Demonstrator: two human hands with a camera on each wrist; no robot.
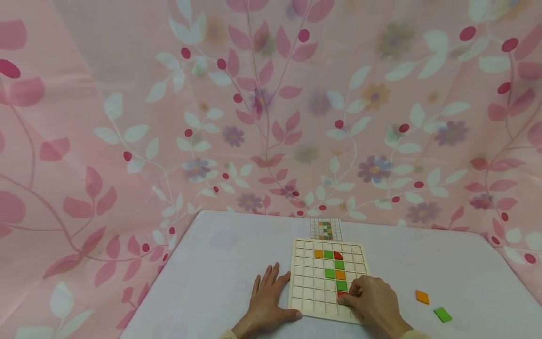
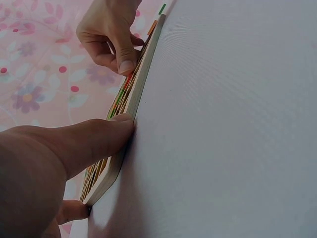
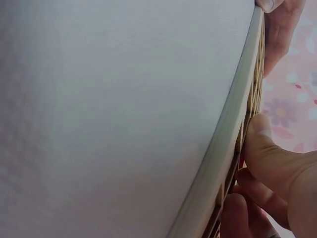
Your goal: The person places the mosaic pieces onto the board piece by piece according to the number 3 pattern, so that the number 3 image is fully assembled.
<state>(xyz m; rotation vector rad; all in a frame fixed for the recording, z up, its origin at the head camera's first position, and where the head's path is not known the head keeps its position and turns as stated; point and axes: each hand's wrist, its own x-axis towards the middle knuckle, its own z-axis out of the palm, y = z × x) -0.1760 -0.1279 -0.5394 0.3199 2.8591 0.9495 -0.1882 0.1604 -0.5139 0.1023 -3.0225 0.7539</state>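
A cream wooden grid board (image 1: 308,284) lies on the table with orange, green and red tiles in its cells. My right hand (image 1: 376,299) is over its lower right part, thumb and curled fingers pinching a red tile (image 1: 341,294) at a cell below a green tile (image 1: 341,285). Most of that red tile is hidden by the fingers. My left hand (image 1: 267,299) lies spread beside the board's left side; its thumb (image 2: 111,136) touches the near edge and another fingertip is at the left corner. A red quarter-round tile (image 1: 338,255) sits near the top.
Behind the board lies a pattern card (image 1: 314,229) printed with a small coloured grid. Right of my right hand, a loose orange tile (image 1: 422,296) and a loose green tile (image 1: 442,314) rest on the white tablecloth (image 1: 203,282). Floral curtains (image 1: 271,117) stand behind the table.
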